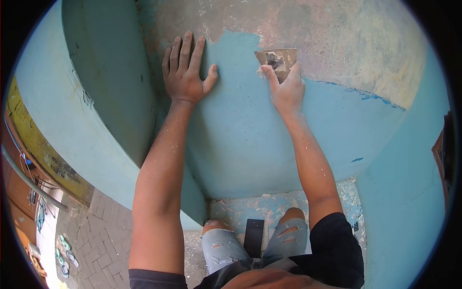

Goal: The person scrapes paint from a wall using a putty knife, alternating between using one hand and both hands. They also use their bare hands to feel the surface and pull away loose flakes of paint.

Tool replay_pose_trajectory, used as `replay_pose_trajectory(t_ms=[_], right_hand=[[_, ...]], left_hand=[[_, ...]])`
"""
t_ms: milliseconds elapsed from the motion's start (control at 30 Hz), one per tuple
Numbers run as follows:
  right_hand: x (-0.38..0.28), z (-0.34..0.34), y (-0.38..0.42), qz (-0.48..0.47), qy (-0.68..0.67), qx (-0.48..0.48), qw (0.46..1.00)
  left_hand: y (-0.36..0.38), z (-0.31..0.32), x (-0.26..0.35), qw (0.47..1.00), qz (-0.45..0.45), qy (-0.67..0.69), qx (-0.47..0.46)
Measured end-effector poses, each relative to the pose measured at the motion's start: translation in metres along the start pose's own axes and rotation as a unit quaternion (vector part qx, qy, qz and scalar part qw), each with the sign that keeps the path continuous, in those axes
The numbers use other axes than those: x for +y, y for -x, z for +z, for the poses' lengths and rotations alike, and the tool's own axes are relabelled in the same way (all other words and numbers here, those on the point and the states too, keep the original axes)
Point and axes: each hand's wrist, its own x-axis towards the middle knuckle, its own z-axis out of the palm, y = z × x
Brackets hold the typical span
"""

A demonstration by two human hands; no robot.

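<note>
My left hand (pixel 185 72) lies flat against the wall at upper left, its fingers spread and dusty, holding nothing. At upper centre-right my right hand (pixel 288 91) grips a flat, worn scraper blade (pixel 284 59), thumb on its near face and the other fingers mostly hidden behind it. The blade's wide edge rests at the boundary between the blue paint (pixel 240 115) and the bare grey-brown wall (pixel 356 43). Paint dust whitens the right hand and forearm.
A curved blue wall edge (pixel 110 135) stands to the left. Paint flakes litter the ledge (pixel 257 204) below, near my knees, with a dark flat strip (pixel 253 236) between them. Sandals (pixel 65 255) lie on the paving (pixel 103 241) at lower left.
</note>
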Motion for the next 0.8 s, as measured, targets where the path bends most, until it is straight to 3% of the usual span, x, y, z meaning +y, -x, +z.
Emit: replay_pose_trajectory(t_ms=[67, 133, 233, 467, 533, 633, 800], right_hand=[[0.004, -0.006, -0.002, -0.016, 0.025, -0.021, 0.999], [0.006, -0.008, -0.009, 0.038, -0.003, 0.074, 0.997], [0.005, 0.002, 0.005, -0.015, -0.019, 0.046, 0.999], [0.004, -0.003, -0.003, 0.020, -0.032, 0.064, 0.997], [0.007, -0.003, -0.001, 0.003, -0.019, 0.017, 1.000], [0.005, -0.010, -0.007, 0.027, 0.000, 0.027, 0.999], [0.007, -0.010, -0.005, -0.004, 0.002, 0.025, 1.000]], left_hand=[[0.000, 0.000, 0.000, 1.000, 0.002, 0.000, 0.003], [-0.002, 0.001, 0.001, 1.000, 0.001, -0.001, 0.011], [-0.001, -0.001, 0.000, 1.000, -0.001, -0.007, -0.003], [-0.001, 0.001, 0.001, 1.000, 0.002, -0.001, 0.007], [0.000, 0.000, 0.000, 1.000, 0.001, -0.002, 0.001], [-0.002, 0.002, -0.001, 1.000, 0.001, -0.009, 0.007], [0.000, 0.000, 0.000, 1.000, 0.003, 0.003, 0.006]])
